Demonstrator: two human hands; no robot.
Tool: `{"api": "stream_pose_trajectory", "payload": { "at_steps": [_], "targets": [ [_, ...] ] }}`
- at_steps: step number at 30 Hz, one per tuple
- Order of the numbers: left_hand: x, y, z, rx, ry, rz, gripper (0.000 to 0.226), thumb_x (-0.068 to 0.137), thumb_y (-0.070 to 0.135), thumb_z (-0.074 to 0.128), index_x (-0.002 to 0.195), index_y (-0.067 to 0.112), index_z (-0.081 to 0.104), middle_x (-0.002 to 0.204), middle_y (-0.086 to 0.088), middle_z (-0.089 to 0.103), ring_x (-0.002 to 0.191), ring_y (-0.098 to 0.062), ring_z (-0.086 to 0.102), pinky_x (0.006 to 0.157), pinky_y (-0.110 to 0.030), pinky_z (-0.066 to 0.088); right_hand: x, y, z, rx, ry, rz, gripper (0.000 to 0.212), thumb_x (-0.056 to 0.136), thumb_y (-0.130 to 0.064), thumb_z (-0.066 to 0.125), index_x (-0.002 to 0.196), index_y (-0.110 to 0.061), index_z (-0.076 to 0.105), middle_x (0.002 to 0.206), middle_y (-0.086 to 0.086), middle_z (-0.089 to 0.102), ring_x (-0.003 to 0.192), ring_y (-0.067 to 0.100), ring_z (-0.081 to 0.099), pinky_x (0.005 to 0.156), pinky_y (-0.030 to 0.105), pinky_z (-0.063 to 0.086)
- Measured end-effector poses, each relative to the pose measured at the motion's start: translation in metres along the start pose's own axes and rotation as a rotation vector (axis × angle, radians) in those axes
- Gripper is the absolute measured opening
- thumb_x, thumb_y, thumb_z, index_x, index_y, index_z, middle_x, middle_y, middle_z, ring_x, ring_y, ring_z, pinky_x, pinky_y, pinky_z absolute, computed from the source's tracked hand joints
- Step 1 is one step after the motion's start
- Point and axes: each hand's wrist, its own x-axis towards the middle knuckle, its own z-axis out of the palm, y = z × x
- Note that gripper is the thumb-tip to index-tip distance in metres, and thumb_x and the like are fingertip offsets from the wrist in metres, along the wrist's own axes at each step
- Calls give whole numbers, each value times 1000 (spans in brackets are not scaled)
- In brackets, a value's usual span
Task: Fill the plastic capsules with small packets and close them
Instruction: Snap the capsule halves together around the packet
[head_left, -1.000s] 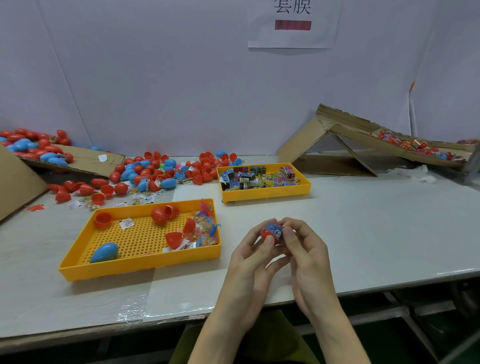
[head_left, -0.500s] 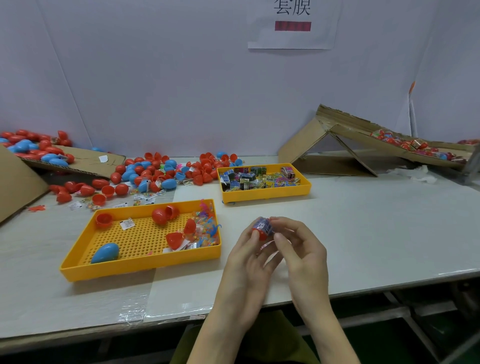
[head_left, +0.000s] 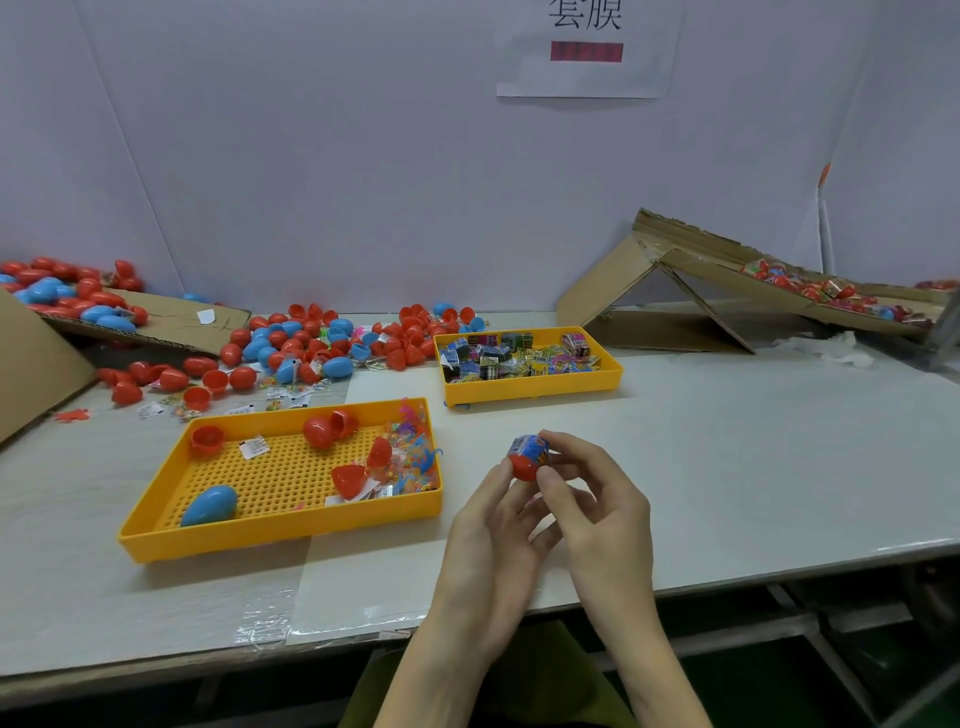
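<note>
Pinching red capsule (head_left: 525, 463) in curled fingertips of left hand (head_left: 493, 530) and right hand (head_left: 605, 514), over open table (head_left: 727, 467), beside near yellow tray (head_left: 280, 541), inside front edge.

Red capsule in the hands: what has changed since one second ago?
The red plastic capsule with the blue printed wrap shifted slightly left and was turned, so more red shows. The left hand and right hand still pinch it. The near yellow perforated plastic tray and the far yellow plastic tray stayed put.

1 head cam, wide-angle, looking fwd and down, table (head_left: 753, 467) close
</note>
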Motion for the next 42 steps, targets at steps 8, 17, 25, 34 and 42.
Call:
{"api": "stream_pose_trajectory", "payload": {
  "at_steps": [8,17,25,34,42],
  "targets": [
    [-3,0,4,10,4,115,34,98,24,53,129,20,65,129,-13,66,112,-21,68,83,-28,57,-3,-1,0,27,43,-40,27,91,-9,67,105,-32,73,110,-12,73,107,9,68,83,16,54],
    [-3,-1,5,-45,-2,147,37,98,23,53,134,14,58,128,-14,67,116,-26,67,83,-31,58,-2,1,0,19,30,-21,23,85,-16,71,100,-33,76,103,-16,75,102,4,69,80,11,52],
    [-2,-3,7,73,62,180,42,92,38,60,132,23,60,119,-10,71,107,-21,69,84,-29,56,6,-1,-1,152,-22,134,28,85,-38,61,108,-28,73,106,-9,75,100,13,70,79,20,56],
    [-2,0,9,73,170,86,14,93,15,63,105,9,60,76,-8,66,71,-16,62,69,-24,53,5,2,-7,280,237,159,26,85,-23,70,111,-22,70,105,0,75,100,17,71,81,29,55],
    [4,8,-5,1408,184,539,51,91,20,69,134,35,46,130,22,50,117,2,47,96,-15,39,8,4,-10,423,420,264,22,91,-6,66,105,-22,69,108,-1,68,98,12,71,77,24,56]
  ]
}}
